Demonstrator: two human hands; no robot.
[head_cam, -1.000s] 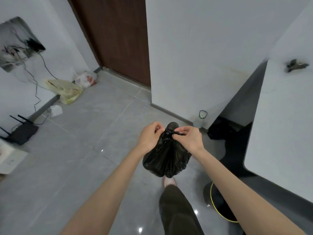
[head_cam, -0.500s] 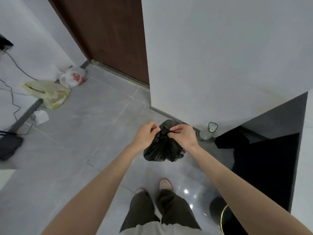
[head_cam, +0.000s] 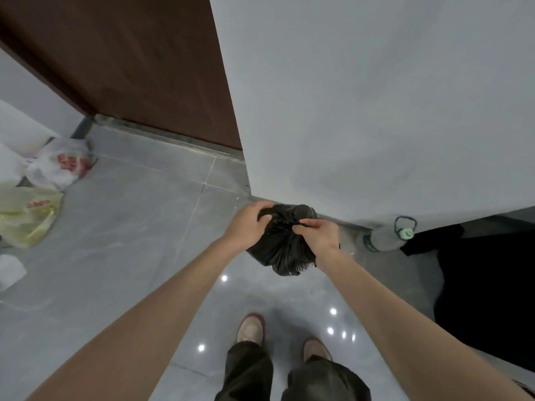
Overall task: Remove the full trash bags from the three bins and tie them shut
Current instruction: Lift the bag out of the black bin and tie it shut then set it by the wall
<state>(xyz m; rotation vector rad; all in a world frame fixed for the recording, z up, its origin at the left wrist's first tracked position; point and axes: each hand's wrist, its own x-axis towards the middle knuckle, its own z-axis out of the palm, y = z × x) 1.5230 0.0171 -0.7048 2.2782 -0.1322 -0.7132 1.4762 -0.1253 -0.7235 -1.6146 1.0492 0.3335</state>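
A small full black trash bag (head_cam: 282, 250) hangs in the air in front of me, above the grey tile floor. My left hand (head_cam: 249, 224) grips the gathered top of the bag on its left side. My right hand (head_cam: 320, 234) pinches a thin twisted strand of the bag's neck on the right. The knot area between my fingers is partly hidden. No bin shows in this view.
A white wall corner (head_cam: 249, 183) stands just beyond the bag, with a brown door (head_cam: 130, 62) to its left. A clear plastic bottle (head_cam: 386, 237) lies at the wall's foot. White (head_cam: 60, 163) and yellow-green (head_cam: 27, 218) bags lie by the left wall. A dark area (head_cam: 486, 290) fills the right.
My head has tilted further down, so my feet and more floor show. The bag and both hands have stayed together, with the fingers still working at the bag's neck.
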